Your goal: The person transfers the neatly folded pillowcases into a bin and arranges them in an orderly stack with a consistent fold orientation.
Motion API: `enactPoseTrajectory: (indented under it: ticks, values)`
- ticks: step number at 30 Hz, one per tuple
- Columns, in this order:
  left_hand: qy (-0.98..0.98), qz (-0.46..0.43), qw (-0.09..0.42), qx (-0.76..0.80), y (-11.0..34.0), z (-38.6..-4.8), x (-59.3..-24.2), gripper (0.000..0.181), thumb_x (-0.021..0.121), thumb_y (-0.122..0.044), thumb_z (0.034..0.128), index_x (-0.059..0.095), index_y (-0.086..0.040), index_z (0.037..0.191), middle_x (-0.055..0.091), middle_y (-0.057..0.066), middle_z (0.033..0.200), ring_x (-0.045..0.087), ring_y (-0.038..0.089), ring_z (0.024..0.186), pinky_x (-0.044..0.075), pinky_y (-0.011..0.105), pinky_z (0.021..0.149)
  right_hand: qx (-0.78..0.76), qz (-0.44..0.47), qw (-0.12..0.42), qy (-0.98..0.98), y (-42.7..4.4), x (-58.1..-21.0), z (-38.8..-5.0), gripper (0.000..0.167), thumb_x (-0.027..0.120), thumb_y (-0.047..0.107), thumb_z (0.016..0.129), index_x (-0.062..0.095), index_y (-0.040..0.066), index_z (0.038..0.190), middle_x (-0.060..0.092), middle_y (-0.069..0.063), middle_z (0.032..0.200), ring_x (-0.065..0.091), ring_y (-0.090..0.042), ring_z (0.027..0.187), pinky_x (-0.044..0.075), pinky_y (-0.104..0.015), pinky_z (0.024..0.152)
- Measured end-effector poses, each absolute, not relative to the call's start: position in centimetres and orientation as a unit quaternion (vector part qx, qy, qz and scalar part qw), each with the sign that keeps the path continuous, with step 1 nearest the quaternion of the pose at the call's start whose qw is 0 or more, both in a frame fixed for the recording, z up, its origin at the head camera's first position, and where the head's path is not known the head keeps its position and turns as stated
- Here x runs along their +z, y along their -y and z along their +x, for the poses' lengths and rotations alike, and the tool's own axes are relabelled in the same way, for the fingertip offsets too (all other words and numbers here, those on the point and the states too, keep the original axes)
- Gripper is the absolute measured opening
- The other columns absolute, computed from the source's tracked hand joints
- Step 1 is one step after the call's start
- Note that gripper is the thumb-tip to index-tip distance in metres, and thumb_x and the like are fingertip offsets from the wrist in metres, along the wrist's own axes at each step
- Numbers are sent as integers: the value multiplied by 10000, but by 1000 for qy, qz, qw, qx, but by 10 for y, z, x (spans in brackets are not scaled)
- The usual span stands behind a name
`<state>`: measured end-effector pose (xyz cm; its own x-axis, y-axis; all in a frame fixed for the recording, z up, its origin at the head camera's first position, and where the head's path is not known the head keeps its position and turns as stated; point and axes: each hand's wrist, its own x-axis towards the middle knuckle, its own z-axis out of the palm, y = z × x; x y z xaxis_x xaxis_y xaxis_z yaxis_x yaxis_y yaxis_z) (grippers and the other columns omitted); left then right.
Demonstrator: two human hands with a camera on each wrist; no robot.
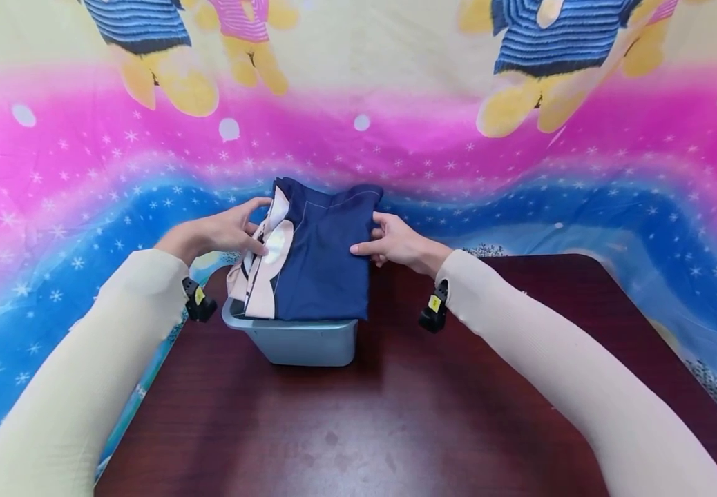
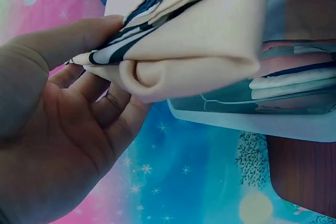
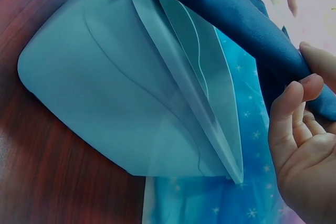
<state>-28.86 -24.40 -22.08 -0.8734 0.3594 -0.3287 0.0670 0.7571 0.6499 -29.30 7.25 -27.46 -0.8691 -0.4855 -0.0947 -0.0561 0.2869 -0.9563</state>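
A folded navy garment point(image 1: 330, 259) with a cream patterned side is over a blue-grey plastic bin point(image 1: 311, 345), covering most of its opening. My left hand point(image 1: 222, 228) pinches the cream edge between thumb and fingers; in the left wrist view its folded layers point(image 2: 184, 72) show. At the opposite edge, my right hand point(image 1: 398, 241) grips the navy cloth, thumb on top and fingers beneath. The right wrist view has this navy fold point(image 3: 231, 19) above the bin's rim. Inside the bin, stacked folded cloths point(image 2: 294, 80) are partly visible from the left wrist.
The bin stands on a dark reddish-brown table point(image 1: 427, 414), toward its back left. Behind the table hangs a printed curtain point(image 1: 358, 131) in pink, blue and cream. Each wrist carries a small black camera point(image 1: 434, 310).
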Motion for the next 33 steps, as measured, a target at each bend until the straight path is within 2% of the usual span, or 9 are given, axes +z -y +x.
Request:
enactPoseTrajectory:
  ticks: [9,17,20,28,33]
  values:
    - [-917,114,213,318,250,-293,-218,1022,648,-20,957,-99,-224,1625,452,323,1509,511,456,1354,372,636,1126,-583,-168,195,-771,-60,-277,-299,568,706,156,950,425,123,1442,681,-81,981,506,-204,656,503,-318,681]
    - [-921,111,210,308,252,-294,-221,1011,633,3,959,-92,-218,1628,505,348,1440,555,466,1291,365,650,1121,-581,-164,200,-771,-53,-286,-300,669,688,135,963,335,156,1531,672,-172,1255,545,-191,676,503,-324,678]
    - [-922,110,210,305,252,-296,-221,1010,626,15,959,-94,-220,1628,517,349,1426,555,465,1290,355,652,1127,-580,-161,200,-773,-50,-286,-300,694,683,134,966,305,160,1548,650,-170,1304,538,-190,683,504,-327,678]
    - [-926,101,202,303,253,-299,-223,1033,641,2,955,-109,-230,1627,489,350,1454,501,479,1344,295,678,1153,-564,-158,186,-789,-46,-284,-301,628,686,145,965,357,155,1500,653,-157,1294,542,-197,687,512,-300,664]
    - [-929,99,192,301,253,-301,-223,1017,632,9,959,-102,-216,1627,499,347,1445,512,474,1333,335,657,1141,-550,-162,166,-803,-43,-283,-302,665,700,159,957,352,171,1523,669,-155,1277,579,-197,690,547,-318,688]
